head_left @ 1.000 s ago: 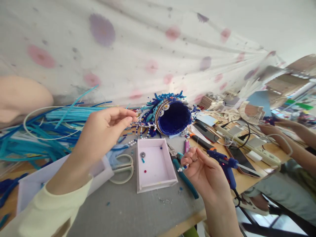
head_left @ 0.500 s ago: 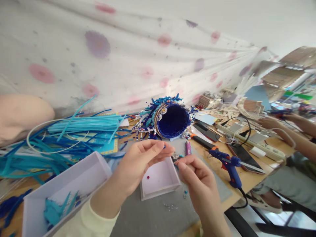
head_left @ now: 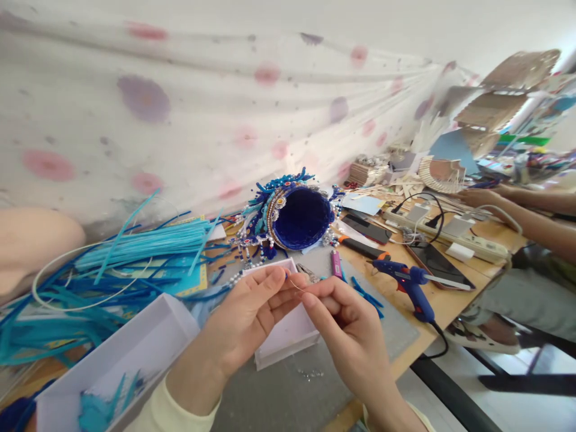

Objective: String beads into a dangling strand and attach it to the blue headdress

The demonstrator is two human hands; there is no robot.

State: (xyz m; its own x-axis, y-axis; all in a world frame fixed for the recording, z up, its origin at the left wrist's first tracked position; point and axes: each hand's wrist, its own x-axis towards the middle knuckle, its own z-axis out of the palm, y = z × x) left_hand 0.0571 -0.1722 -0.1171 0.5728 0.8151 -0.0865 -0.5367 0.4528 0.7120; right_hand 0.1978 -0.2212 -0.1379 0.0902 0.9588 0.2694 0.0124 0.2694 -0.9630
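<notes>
Left hand (head_left: 245, 318) raised over the desk (head_left: 270, 396), thumb and forefinger pinched together on 1 end of a thin wire (head_left: 294, 285). Right hand (head_left: 348, 333) just beside it, fingertips nearly touching those of the left, pinched on the other end of the same wire, remaining fingers curled loosely. Wire bent in a small arc between the 2 hands, too fine to make out more.

Directly beneath both hands, a small white box (head_left: 288, 342) on the grey mat, mostly hidden by the fingers. Beyond the hands, near the spotted cloth backdrop (head_left: 180, 120), a dark blue beaded headpiece (head_left: 294, 216) lying on its side, opening turned toward the camera. Between the headpiece and the hands, pliers (head_left: 308, 274) partly visible. To the right of the right hand, a pink lighter (head_left: 335, 263), then a blue glue gun (head_left: 407, 285) with its cord trailing off the desk edge. To the left of the left hand, a heap of blue strips (head_left: 135, 252), and nearer the camera a larger white box (head_left: 135, 354) with blue scraps inside. Below the hands, a scatter of tiny beads (head_left: 309, 374) on the mat.

Far right, another person's arm (head_left: 517, 210) stretched across the desk, well apart from both hands.
</notes>
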